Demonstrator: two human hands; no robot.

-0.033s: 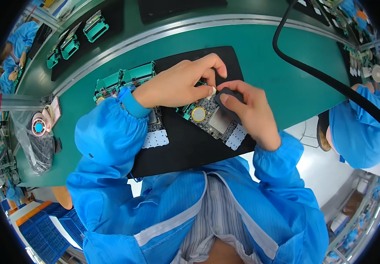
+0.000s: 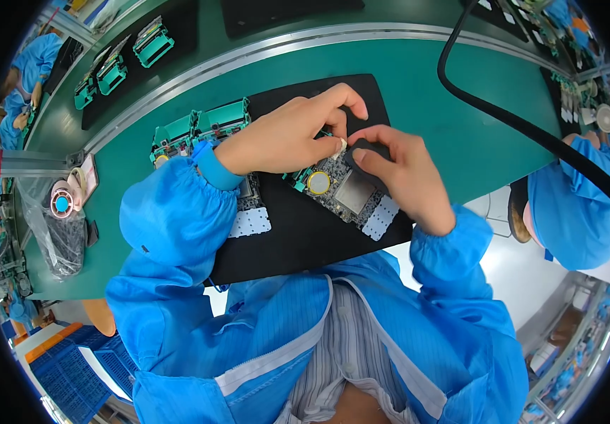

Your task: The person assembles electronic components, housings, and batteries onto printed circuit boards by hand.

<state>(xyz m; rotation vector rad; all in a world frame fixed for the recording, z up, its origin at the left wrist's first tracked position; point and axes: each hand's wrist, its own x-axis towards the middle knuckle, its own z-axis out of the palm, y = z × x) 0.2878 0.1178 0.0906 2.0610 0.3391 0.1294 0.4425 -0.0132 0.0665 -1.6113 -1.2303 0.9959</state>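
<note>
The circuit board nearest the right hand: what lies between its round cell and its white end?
In the head view, a silver plate lies between the round cell and the white end.

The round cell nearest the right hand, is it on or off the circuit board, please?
On: the round cell sits inside the outline of the circuit board.

Bright, even light; fisheye distortion bows the metal rail (image 2: 390, 30), corners black.
</note>
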